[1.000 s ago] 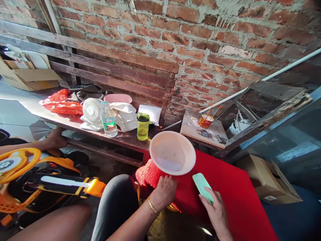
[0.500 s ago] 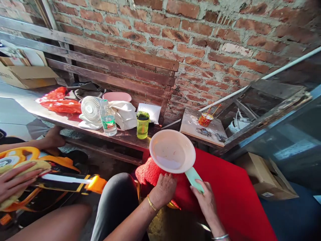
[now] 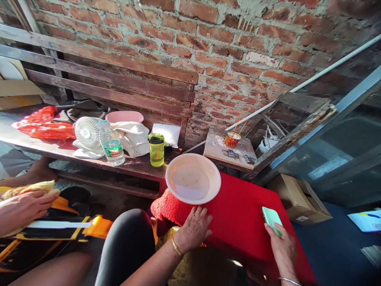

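My right hand (image 3: 283, 247) grips a flat mint-green phone (image 3: 272, 217) above the right part of the red-covered table (image 3: 244, 206). My left hand (image 3: 195, 225) rests by the table's near edge, fingers spread, with nothing in it. Just beyond its fingertips stands a pale basin (image 3: 216, 178) holding shallow water with small specks in it. A fluffy red cloth (image 3: 169, 208) lies at the table's left corner, beside the basin and my left hand.
On the wooden bench (image 3: 139, 171) stand a water bottle (image 3: 112, 145), a green drinking bottle (image 3: 156, 151) and a white fan (image 3: 88, 133). At left, another person's hand (image 3: 29, 206) holds a yellowish cloth over black-and-orange gear. A cardboard box (image 3: 297, 198) sits right of the table.
My right hand has carried the phone rightward, away from the basin's rim. My left hand's fingers have uncurled and spread. The view has shifted slightly right.
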Demonstrator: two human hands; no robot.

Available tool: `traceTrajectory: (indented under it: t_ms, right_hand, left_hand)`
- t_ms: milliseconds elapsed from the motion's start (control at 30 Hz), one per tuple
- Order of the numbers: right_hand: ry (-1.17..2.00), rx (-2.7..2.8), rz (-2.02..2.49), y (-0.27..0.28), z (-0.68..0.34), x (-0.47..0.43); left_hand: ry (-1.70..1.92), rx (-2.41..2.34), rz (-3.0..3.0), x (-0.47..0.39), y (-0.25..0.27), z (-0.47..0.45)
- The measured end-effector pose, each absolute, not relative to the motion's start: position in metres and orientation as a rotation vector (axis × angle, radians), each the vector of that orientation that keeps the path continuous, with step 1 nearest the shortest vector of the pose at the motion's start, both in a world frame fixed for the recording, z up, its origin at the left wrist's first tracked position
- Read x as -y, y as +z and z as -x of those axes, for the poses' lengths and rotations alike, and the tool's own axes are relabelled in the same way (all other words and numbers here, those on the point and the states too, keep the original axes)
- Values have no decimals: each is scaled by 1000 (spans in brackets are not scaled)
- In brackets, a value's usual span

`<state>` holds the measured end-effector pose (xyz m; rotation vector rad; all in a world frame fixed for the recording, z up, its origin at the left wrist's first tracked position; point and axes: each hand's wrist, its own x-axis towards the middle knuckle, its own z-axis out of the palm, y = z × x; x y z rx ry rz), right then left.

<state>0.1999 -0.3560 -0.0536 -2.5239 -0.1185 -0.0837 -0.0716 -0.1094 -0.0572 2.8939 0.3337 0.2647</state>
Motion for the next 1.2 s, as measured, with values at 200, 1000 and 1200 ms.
traceTrajectory:
  t_ms: [200,1000,1200]
  right_hand:
    - [133,690,2111,-69,-118,263]
    - [-186,567,2388,-80,-162,345]
    - [-266,195,2423,-70,-193,387]
  left_hand:
    - [297,-305,-2967,104,-85,72]
    - [598,-277,-3072,108,-104,41]
    - [578,-304,-3073,109,-106,39]
